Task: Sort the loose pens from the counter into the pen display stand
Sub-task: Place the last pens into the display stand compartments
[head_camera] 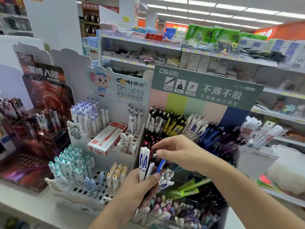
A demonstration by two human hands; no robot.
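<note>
My left hand [140,184] grips a bunch of pens [145,162] upright in front of the tiered pen display stand [206,90]: two white pens with blue letters, a black-and-white one and a blue one. My right hand [175,151] hovers just above the bunch, thumb and fingers bent toward the black-and-white pen's top; whether it pinches that pen I cannot tell. The stand's clear compartments hold white, yellow, blue, black, green and pastel pens.
To the left is a white pegboard pen stand [92,194] with teal, purple and yellow-capped pens and a red-and-white pen box [107,138]. A dark red display [41,113] stands further left. A stack of white items [287,176] sits at the right. Store shelves fill the background.
</note>
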